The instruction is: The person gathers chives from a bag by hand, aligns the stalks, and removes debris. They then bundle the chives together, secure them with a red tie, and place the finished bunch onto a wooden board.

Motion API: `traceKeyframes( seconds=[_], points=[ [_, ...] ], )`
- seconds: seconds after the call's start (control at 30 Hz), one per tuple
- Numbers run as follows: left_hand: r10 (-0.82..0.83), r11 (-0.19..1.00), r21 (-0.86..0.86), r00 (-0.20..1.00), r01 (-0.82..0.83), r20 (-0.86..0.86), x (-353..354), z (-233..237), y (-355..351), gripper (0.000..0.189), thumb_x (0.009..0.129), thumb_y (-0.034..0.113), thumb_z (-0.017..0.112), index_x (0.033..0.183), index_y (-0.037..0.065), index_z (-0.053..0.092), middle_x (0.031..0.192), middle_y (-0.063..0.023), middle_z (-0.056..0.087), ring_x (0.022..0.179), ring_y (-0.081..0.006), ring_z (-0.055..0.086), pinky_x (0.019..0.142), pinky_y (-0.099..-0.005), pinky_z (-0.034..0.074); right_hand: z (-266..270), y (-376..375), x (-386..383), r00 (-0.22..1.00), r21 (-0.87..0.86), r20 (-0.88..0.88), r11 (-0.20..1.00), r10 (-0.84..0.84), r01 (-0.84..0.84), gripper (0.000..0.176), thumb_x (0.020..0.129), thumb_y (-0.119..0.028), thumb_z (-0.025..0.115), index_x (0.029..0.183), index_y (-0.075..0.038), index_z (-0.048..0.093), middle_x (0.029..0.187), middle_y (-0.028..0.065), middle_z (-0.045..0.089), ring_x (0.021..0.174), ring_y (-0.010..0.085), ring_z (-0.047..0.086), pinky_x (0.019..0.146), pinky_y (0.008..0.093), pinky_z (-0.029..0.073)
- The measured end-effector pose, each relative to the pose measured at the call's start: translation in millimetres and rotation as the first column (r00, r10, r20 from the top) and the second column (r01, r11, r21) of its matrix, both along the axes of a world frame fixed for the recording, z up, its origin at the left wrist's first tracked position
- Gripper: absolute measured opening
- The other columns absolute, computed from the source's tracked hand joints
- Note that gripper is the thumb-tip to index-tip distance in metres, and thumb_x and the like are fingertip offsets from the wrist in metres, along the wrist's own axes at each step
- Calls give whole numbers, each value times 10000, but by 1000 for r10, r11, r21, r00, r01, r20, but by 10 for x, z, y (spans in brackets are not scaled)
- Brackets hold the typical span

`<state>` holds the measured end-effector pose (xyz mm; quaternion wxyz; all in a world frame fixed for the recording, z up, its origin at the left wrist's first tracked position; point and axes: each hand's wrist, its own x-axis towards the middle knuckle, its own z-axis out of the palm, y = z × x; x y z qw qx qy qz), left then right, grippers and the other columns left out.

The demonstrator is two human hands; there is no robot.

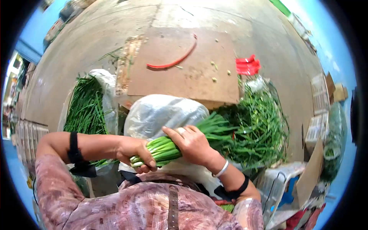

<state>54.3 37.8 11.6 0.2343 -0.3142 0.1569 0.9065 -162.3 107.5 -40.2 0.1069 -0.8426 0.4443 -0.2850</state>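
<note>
A bunch of spring onions (165,148) lies slantwise across my lap, pale stalk ends to the left and dark green leaves to the right. My left hand (140,155) wraps round the stalk ends. Over the middle of the bunch, my right hand (191,145) curls its fingers and thumb about the stalks; a ring shows on one finger. White plastic sheeting (165,115) covers my lap beneath the bunch. The leaf tips reach a heap of loose greens (260,126) on the right.
Ahead stands a low brown board (172,82) bearing a curved red strip (174,62) and small green scraps. A red plastic bundle (248,65) is at its right edge. An open white bag of long greens (86,103) sits left. Crates (320,92) and cardboard (309,174) line the right side.
</note>
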Motion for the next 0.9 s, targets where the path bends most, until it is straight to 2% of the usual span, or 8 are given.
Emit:
traceKeyframes(
  seconds=[0.2,0.27,0.37,0.43,0.5,0.53,0.6,0.9],
  points=[
    [-110,993,17,985,113,-133,-82,-41,-375,382,846,313,618,1075,20,527,885,-157,619,711,-190,628,616,-300,530,207,-186,-120,997,71,-74,997,-20,25,287,724,-93,529,1007,-51,543,666,76,553,624,244,580,582,350,445],
    [-223,972,-137,940,193,-259,-181,42,-605,761,824,695,368,1178,35,503,1010,-205,610,899,-296,639,790,-436,518,325,-285,-253,988,86,-150,995,-38,52,333,675,-71,568,1006,-60,539,659,87,553,604,251,573,552,362,434],
    [-118,889,-457,979,31,-163,-330,42,-1191,936,800,772,180,1307,20,410,1178,-205,547,1040,-322,574,822,-479,490,405,-446,-522,968,85,-209,984,-137,157,425,590,-42,629,1006,-59,543,687,110,575,637,284,591,567,382,455],
    [-68,567,-820,989,-72,-134,-385,12,-1696,716,887,601,379,1180,-33,533,1009,-162,626,985,-261,598,769,-391,527,423,-537,-710,950,116,-207,958,-233,261,476,555,-62,701,1006,-62,548,730,137,598,681,321,607,591,397,482],
    [-57,-224,-972,996,-73,-61,-489,-92,-2015,508,849,386,581,1092,-60,560,1043,-198,609,988,-298,587,819,-392,492,428,-659,-869,929,235,-123,899,-349,369,441,582,-78,729,980,-48,542,749,176,602,728,353,615,617,409,495],
    [-56,-224,-971,996,-83,-72,-493,-411,-2116,508,849,386,581,1092,-60,560,1043,-198,609,988,-298,587,819,-392,492,391,-727,-969,906,319,-97,850,-411,420,421,595,-72,725,970,-38,537,761,189,606,748,365,616,632,409,499],
    [-6,-902,-430,998,21,60,-519,-948,-2300,438,765,273,649,1070,-30,564,1118,-196,557,1025,-337,545,854,-404,459,388,-947,-1120,900,361,-15,837,-436,411,356,633,-44,682,954,-9,533,798,216,611,780,394,609,666,389,498],
    [221,-687,-608,912,398,346,-911,-1243,-1692,322,770,168,548,1050,8,549,997,-140,515,963,-306,504,718,-414,455,391,-2307,-890,771,256,-492,779,-405,573,296,701,-121,634,950,-6,524,843,242,620,840,396,614,707,464,486]
  ],
)
